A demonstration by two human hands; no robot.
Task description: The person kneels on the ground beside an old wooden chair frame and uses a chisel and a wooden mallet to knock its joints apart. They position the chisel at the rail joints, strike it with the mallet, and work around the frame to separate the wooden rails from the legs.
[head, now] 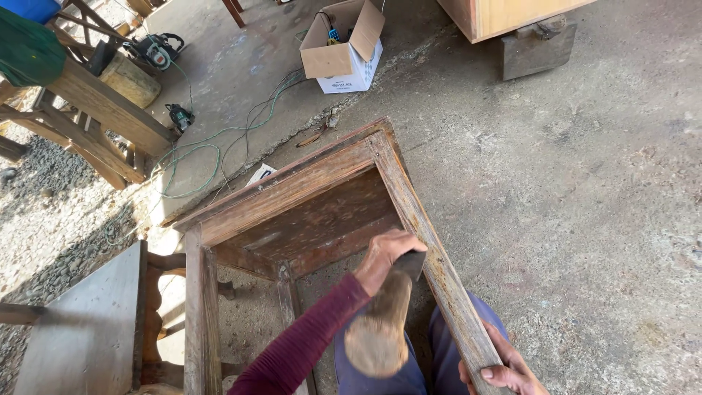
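An old brown wooden frame with legs stands on the concrete floor right below me. My left hand, in a maroon sleeve, is shut on a tool with a thick wooden handle. Its dark head sits against the inner side of the frame's right rail. The handle's butt end points up at the camera and looks blurred. My right hand grips the near end of that same rail at the bottom edge of the view. My blue trousers show beneath the frame.
An open cardboard box lies on the floor at the back. Two power tools and green cables lie at the back left, beside a wooden trestle. A grey board is at the left, a wooden cabinet at the top right.
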